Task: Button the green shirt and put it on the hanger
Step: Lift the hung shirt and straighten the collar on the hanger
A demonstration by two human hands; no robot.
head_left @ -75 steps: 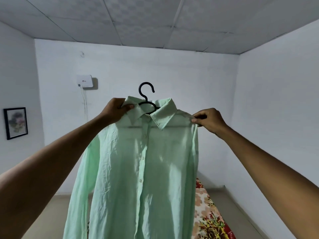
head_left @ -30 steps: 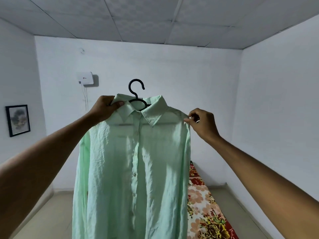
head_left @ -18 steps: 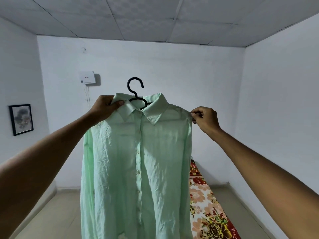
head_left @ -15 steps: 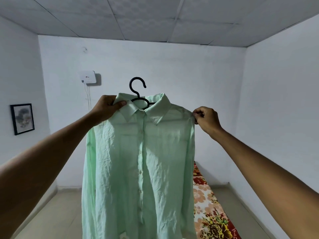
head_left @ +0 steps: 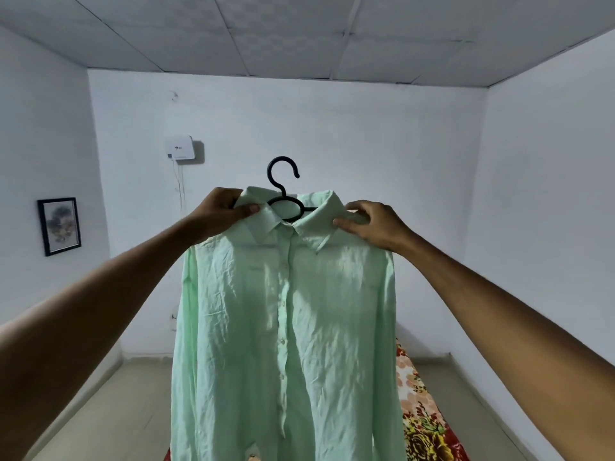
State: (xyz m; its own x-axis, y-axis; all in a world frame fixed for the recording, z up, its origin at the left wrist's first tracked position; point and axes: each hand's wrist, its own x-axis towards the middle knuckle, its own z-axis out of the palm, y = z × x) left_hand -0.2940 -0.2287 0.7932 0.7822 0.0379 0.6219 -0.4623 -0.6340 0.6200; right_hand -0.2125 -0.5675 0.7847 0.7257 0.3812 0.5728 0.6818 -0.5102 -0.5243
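At shoulders, both hands' closed grip [head_left: 223, 212] [head_left: 372, 224] pinches green shirt [head_left: 286, 327]

Pale tiled floor [head_left: 109, 404], with a red-and-yellow floral mattress [head_left: 421, 414] lying flat at its right side.

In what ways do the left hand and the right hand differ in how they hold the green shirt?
The left hand pinches the collar tip with its thumb on top, while the right hand lies over the shoulder beside the collar, fingers curled down. The left hand sits slightly higher and closer to the black hanger hook than the right hand. Both grip the green shirt, holding it up in the air.
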